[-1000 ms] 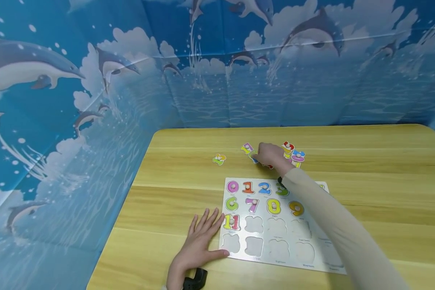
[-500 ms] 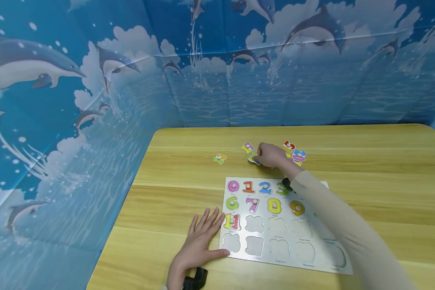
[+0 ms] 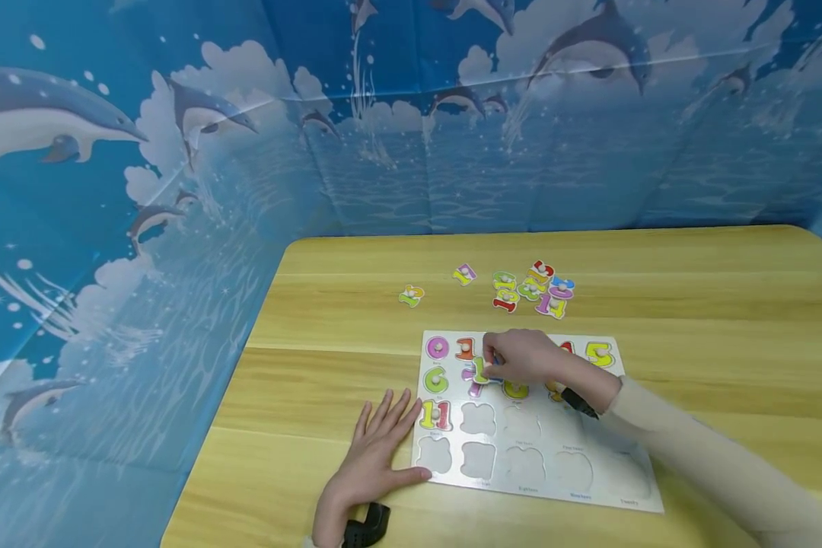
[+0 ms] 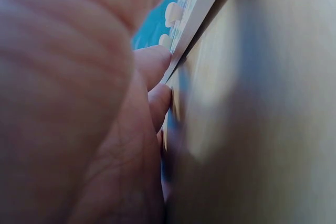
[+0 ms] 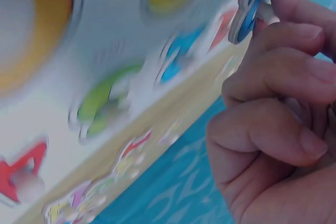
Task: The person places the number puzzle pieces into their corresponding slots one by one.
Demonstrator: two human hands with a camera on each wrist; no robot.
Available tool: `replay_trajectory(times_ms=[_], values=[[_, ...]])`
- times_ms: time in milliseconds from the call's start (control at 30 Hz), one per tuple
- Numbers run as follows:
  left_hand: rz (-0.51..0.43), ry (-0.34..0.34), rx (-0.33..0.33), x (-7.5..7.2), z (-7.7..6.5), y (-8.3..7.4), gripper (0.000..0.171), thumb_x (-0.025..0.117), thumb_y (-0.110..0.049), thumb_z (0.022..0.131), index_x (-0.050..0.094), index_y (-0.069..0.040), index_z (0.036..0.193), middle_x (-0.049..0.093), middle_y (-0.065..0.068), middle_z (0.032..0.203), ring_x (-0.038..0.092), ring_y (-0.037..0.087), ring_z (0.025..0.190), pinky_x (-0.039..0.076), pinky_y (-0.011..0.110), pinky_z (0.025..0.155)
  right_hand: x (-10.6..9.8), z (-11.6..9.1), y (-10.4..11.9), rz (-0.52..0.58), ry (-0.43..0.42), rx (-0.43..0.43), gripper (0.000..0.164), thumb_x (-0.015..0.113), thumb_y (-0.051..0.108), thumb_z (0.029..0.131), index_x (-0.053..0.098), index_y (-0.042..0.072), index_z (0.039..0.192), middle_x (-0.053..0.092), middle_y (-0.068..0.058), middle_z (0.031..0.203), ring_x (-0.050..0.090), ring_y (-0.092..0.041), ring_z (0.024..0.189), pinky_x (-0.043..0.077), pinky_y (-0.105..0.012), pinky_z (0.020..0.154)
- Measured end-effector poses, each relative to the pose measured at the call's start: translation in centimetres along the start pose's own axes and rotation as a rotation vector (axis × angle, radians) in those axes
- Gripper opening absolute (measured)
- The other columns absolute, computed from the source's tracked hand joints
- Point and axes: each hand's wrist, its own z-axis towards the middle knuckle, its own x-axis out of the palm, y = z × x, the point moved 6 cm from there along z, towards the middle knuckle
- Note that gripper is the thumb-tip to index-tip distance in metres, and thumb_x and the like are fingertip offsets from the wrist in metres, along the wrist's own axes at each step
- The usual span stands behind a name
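Note:
My right hand (image 3: 524, 358) pinches a number puzzle piece (image 3: 479, 371) with a green 1 and a blue digit beside it. In the right wrist view the piece (image 5: 247, 17) is tilted between thumb and forefinger, the other fingers curled below. It is over the upper part of the number puzzle board (image 3: 541, 495), overlapping the purple 7. My left hand (image 3: 377, 453) lies spread at the board's left edge, thumb at the lower corner and fingertips near the 11. The left wrist view shows its fingers (image 4: 152, 64) against the board's edge.
Behind the board, several loose number pieces (image 3: 505, 301) lie in a cluster, with a 1-and-purple piece (image 3: 464, 274) and a green-and-orange piece (image 3: 412, 295) farther left. Unfilled recesses (image 3: 479, 460) line the board's lower rows. A dolphin-print cloth (image 3: 383, 183) surrounds the wooden table (image 3: 281, 403).
My right hand has picked up the green-and-blue piece from the cluster and brought it toward me over the board. The left hand stays in place.

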Motion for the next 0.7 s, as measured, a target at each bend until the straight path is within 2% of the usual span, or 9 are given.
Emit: replay_trajectory(times_ms=[167,333,700], values=[[0.01,-0.006,0.003,0.0,0.0,0.0,0.092,0.061,-0.061,0.081,0.023,-0.018,0.152,0.011,0.003,0.158,0.001,0.028,0.143,-0.007,0.051,0.11,1.7,-1.6,2.1,0.008,0.038,-0.064,0.024,0.071,0.029,0.085,0.05,0.022,0.076,0.044,0.009,0.059,0.04,-0.007,0.053,0.029,-0.025,0.05],[0.01,-0.009,0.009,0.0,0.1,-0.1,0.092,0.062,-0.06,0.081,0.023,-0.018,0.152,0.011,0.003,0.158,0.0,0.028,0.143,-0.007,0.051,0.11,3.0,-2.2,3.3,0.012,0.085,-0.086,0.026,0.071,0.028,0.084,0.048,0.022,0.073,0.043,0.01,0.058,0.04,-0.007,0.054,0.029,-0.026,0.052],[0.015,-0.008,0.011,0.0,0.1,-0.2,0.092,0.062,-0.06,0.081,0.023,-0.017,0.152,0.011,0.003,0.158,0.001,0.027,0.143,-0.008,0.05,0.11,4.6,-2.2,3.3,0.038,0.069,-0.071,0.026,0.071,0.027,0.084,0.048,0.023,0.073,0.044,0.01,0.058,0.042,-0.009,0.055,0.032,-0.028,0.054]])
